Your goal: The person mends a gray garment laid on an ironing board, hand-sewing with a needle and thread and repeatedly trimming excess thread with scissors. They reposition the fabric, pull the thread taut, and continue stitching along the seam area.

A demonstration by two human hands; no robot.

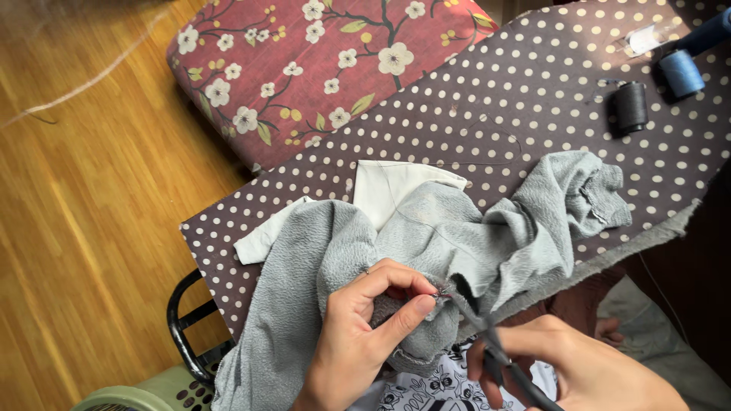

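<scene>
Garment: grey fleece garment lies crumpled on the near part of the dotted board, its bulk running from near left up to far right; the near left edge hangs off the board.
White lining: a white fabric piece shows at the far side of the garment, with a second white corner at the left.
Scissors: small dark scissors, long axis diagonal, tips pointing far and left at the fold pinched by the left hand, handles toward the near right.
Scissor tips: touching or just beside the grey fabric at the pinch; the frame does not show whether the blades are parted.
Left hand: left hand comes in from the near edge, palm turned inward, thumb and forefinger pressed narrow on a fold of the garment, the other fingers curled beneath.
Right hand: right hand at the near right, fingers wrapped closed about the scissor handles, knuckles up.
Board: ironing board with brown, white-dotted cover, running from near left to far right.
Thread: black spool and blue spool stand at the far right of the board, well apart from the hands.
Cushion: red floral cushion lies far left, beside the board.
Floor: wood floor at the left.
</scene>
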